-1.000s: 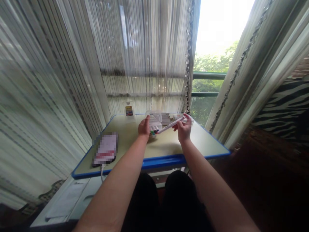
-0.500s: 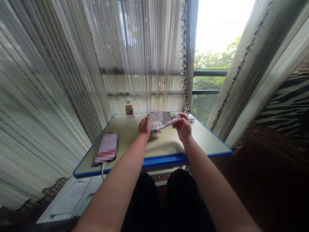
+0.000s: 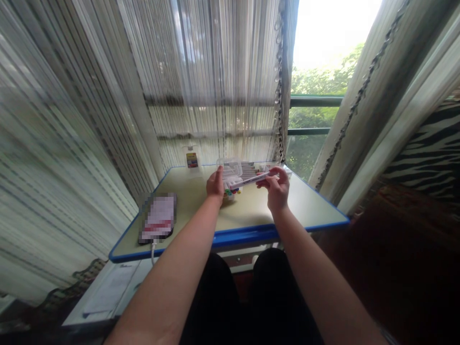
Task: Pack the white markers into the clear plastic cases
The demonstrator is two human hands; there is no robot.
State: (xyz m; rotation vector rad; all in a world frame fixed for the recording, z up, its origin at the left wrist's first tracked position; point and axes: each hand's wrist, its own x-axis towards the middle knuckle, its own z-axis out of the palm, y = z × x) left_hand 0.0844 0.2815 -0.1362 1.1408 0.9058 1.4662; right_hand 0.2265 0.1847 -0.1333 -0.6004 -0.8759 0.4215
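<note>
My left hand (image 3: 215, 183) is closed on the left side of a clear plastic case (image 3: 229, 167), its thumb up along the edge. Several markers with coloured ends (image 3: 233, 191) lie inside the lower part of the case. In my right hand (image 3: 276, 187) is a white marker (image 3: 251, 180), pinched by the fingers near its right end. The marker slants slightly, with its left end over the case. Behind it, several more markers (image 3: 248, 168) lie side by side at the back of the table.
The pale table (image 3: 194, 206) has a blue rim. A phone (image 3: 158, 218), blurred out, lies at the left with a white cable (image 3: 154, 251). A small clear package with a yellow label (image 3: 192, 161) stands at the back left. Curtains (image 3: 215, 72) hang behind.
My right hand has shifted slightly right and turned the marker closer to level, lifting its left end. My left hand stays on the case. The view has tilted slightly.
</note>
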